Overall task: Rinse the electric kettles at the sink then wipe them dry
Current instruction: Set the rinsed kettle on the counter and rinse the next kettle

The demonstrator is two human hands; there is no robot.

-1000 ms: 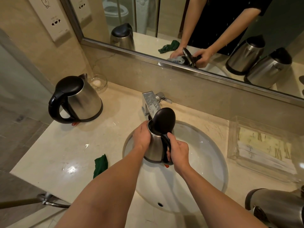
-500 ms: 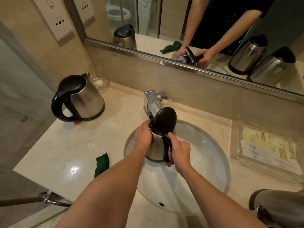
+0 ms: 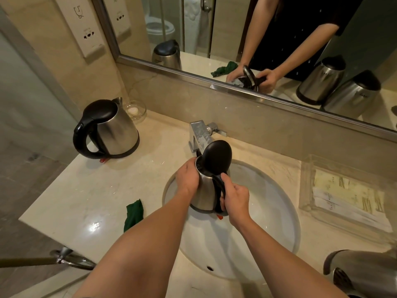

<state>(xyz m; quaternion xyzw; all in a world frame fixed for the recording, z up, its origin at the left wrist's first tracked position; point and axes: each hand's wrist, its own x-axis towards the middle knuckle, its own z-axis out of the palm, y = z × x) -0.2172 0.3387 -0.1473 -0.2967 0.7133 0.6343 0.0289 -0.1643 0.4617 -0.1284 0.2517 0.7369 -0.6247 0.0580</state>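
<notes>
Held kettle [image 3: 206, 190]: steel body, black lid raised, upright over the sink [image 3: 268, 233] under the faucet [image 3: 200, 134]; no brand legible. Left hand [image 3: 188, 177]: forearm reaching forward, palm and fingers wrapped on the kettle's left flank. Right hand [image 3: 235, 201]: fingers curled round the black handle, thumb on top. Second kettle [image 3: 109, 130]: lid closed, at the counter's [image 3: 86, 190] back left corner, beside a glass dish [image 3: 135, 110]. Green cloth [image 3: 133, 214]: near the front edge, left of the basin. Clear tray [image 3: 343, 190]: right side, printed packets inside, writing unreadable. Third kettle [image 3: 363, 274]: front right corner, partly cropped.
</notes>
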